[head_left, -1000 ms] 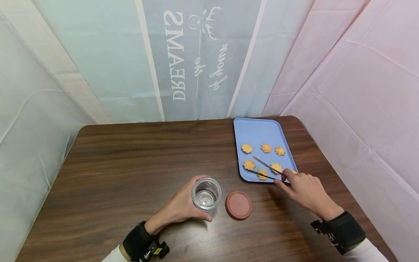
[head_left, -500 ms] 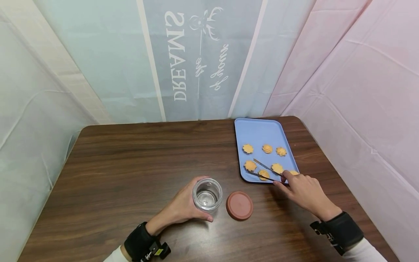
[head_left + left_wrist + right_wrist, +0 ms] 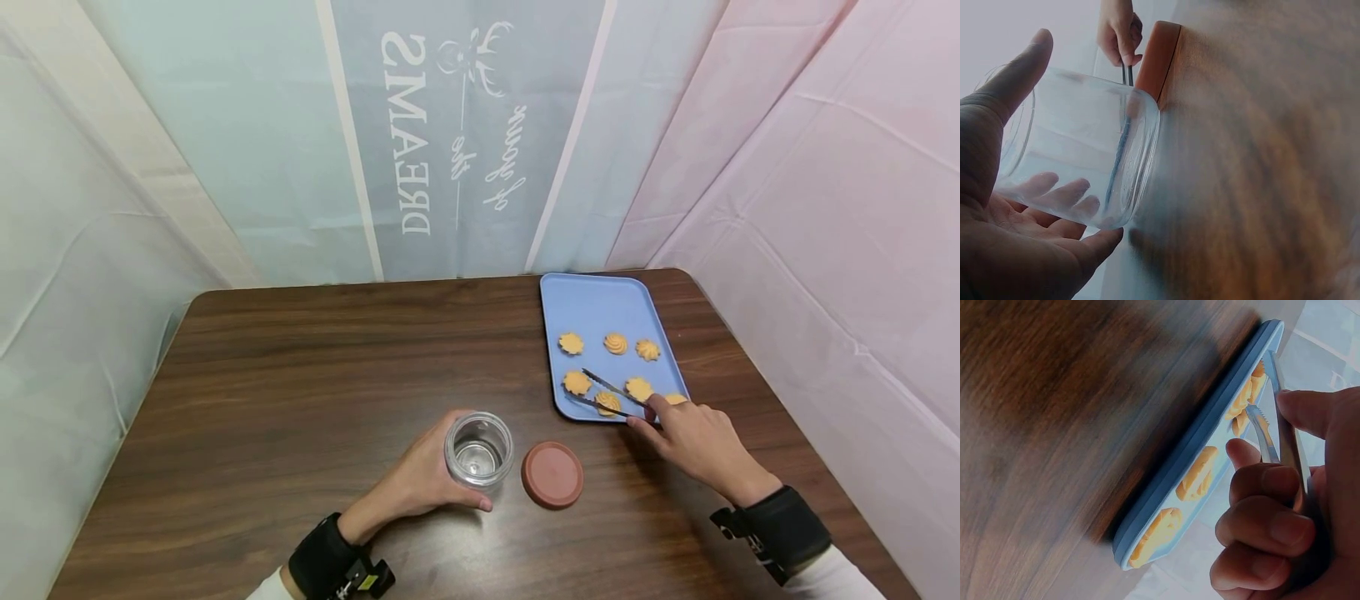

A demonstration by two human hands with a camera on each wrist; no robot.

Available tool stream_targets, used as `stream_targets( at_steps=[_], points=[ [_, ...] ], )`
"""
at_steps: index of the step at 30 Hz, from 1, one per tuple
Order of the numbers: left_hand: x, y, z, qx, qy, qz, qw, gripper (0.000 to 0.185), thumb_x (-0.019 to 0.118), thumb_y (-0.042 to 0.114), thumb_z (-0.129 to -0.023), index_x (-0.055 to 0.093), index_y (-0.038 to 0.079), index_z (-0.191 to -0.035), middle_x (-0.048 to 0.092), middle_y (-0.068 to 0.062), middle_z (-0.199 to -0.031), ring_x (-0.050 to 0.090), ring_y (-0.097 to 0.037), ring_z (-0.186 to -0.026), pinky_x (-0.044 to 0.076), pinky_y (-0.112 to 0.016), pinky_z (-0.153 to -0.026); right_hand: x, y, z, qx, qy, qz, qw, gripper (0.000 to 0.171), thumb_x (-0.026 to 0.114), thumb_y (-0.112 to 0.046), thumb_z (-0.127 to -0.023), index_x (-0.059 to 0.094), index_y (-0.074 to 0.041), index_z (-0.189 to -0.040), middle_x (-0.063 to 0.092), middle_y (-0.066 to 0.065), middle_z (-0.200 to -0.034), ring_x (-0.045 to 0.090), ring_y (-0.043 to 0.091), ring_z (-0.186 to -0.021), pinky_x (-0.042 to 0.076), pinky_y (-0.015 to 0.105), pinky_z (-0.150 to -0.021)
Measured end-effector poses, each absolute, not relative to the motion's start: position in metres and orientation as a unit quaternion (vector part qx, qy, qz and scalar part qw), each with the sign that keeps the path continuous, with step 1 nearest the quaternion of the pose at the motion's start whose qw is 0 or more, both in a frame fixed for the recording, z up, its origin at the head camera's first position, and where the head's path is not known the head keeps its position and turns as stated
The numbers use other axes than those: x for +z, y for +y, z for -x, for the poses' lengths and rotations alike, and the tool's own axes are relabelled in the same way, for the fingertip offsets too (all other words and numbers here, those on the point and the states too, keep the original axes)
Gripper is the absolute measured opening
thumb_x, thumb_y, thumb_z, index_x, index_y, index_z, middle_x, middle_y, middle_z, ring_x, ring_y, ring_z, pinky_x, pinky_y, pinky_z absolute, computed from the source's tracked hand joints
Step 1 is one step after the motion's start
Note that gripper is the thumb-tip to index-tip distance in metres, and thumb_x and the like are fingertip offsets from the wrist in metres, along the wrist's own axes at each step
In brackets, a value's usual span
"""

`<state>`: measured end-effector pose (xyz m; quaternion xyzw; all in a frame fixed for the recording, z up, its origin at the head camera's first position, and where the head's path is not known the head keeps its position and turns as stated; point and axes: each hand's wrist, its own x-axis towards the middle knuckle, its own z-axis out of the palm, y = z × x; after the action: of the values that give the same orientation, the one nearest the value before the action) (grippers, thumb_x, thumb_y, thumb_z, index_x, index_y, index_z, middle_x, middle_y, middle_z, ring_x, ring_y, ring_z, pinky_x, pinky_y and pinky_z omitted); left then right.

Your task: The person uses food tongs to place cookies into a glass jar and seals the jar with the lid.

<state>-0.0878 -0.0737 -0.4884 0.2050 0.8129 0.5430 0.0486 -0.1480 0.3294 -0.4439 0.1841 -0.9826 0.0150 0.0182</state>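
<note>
Directions take 12 o'clock as the far edge of the desk (image 3: 337, 375). The left hand (image 3: 427, 473) grips a glass jar (image 3: 480, 454), thumb on the near side, fingers round the far side. The jar's mouth is uncovered and no contents show inside; whether its base touches the desk cannot be told. A brown-red lid (image 3: 552, 476) lies on the desk just beside the jar, between 3 and 4 o'clock. At 2 o'clock from the jar is a blue tray (image 3: 592, 304), with seven biscuits (image 3: 616, 343) in sight on it.

The right hand (image 3: 701, 442), at the tray's 5 o'clock corner, holds metal tongs (image 3: 1288, 440), fingers curled round them. The tongs' arms stand apart, tips pointing to 10 o'clock, one on either side of the tray's 8 o'clock biscuit (image 3: 577, 382). Contact between tips and biscuit cannot be confirmed. One arm crosses over the 6 o'clock biscuit (image 3: 607, 397).

Assessment: the step in hand is judged to be positioning the tongs on a biscuit. The next move calls for a light squeeze, as the piece is probably crumbly, then a level lift clear of its neighbour, with the jar kept steady.
</note>
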Motion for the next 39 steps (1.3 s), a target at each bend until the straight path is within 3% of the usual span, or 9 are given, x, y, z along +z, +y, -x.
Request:
stream_targets(
  at_steps=[18,39],
  points=[
    [-0.4866,-0.0732,0.0859,0.541,0.816,-0.192,0.065,0.105,0.107,0.029,-0.058,0.050,0.012,-0.145,0.066,-0.005,-0.137,0.063,-0.025,-0.124,0.049,-0.043,-0.108,-0.4476,0.3277,0.1490,0.005,-0.978,-0.205,0.040,0.031,0.068,-0.040,-0.103,0.063,-0.012,-0.090,0.046,0.000,-0.061,0.044,0.016,-0.052,0.037,0.037,-0.044],
    [-0.4868,-0.0729,0.0849,0.534,0.821,-0.192,0.060,0.105,0.106,0.034,-0.059,0.050,0.013,-0.145,0.066,-0.005,-0.136,0.064,-0.024,-0.124,0.050,-0.043,-0.107,-0.4520,0.3279,0.1472,0.012,-0.971,-0.228,0.073,0.026,0.073,-0.031,-0.101,0.063,-0.012,-0.086,0.040,-0.003,-0.062,0.038,0.013,-0.052,0.033,0.032,-0.045]
  ],
)
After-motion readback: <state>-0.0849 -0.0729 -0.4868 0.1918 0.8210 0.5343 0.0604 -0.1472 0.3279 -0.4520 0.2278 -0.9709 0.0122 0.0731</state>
